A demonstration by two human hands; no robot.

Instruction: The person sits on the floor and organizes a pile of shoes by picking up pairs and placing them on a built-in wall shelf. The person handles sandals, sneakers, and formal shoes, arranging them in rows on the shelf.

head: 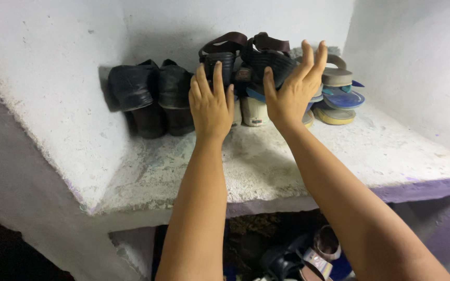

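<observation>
Both my arms reach up onto a rough white concrete shelf (266, 166). My left hand (212, 101) is flat with fingers apart, resting against a pair of black strapped sandals (251, 54) stacked on pale shoes (255, 111). My right hand (292, 88) is open too, its fingers spread against the right side of the same sandals. Neither hand grips anything. To the left stands a pair of black leather shoes (149, 88) propped against the back wall.
Several flip-flops (339, 96) in blue, grey and yellow are piled at the right of the shelf. White walls close in the shelf at left, back and right. More sandals (308, 255) lie in the dark space under the shelf.
</observation>
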